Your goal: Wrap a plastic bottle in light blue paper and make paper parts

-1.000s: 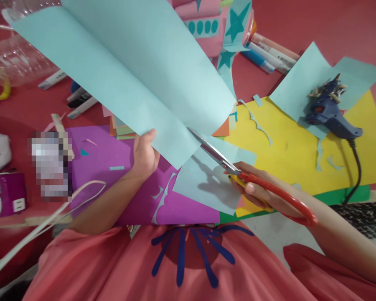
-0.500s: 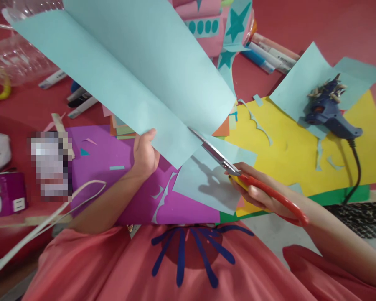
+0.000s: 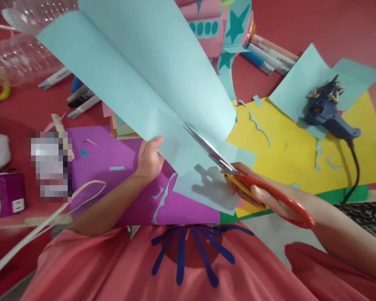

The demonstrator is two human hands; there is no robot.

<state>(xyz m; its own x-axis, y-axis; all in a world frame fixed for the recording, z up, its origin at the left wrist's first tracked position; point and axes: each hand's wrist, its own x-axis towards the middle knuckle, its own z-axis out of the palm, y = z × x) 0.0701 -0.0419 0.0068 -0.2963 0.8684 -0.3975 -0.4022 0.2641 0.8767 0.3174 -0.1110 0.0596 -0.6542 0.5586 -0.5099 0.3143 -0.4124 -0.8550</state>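
Note:
A large light-blue sheet of paper [image 3: 113, 79] is held up in front of me, with a slit running into it. My left hand [image 3: 150, 159] pinches its lower left edge, thumb on top and the other fingers hidden beneath. In my right hand [image 3: 247, 186] are scissors [image 3: 217, 156] with red and yellow handles. Their blades lie in the slit, tips pointing up and left, and look nearly closed. Under the sheet, a smaller light-blue piece [image 3: 207, 188] rests on the purple paper [image 3: 103, 167], with the shadow of the hand and scissors on it.
A blue glue gun [image 3: 332, 113] with a black cord lies on light-blue paper over yellow paper [image 3: 288, 154] at the right. Markers [image 3: 271, 56], a pink decorated craft [image 3: 203, 37], clear plastic bottles [image 3: 15, 54] and paper scraps surround the sheet. A blurred-out rectangular object [image 3: 52, 167] lies at the left.
The scissors have moved slightly up and left along the sheet, their blades closer together. My left hand and the sheet have shifted a little to the right.

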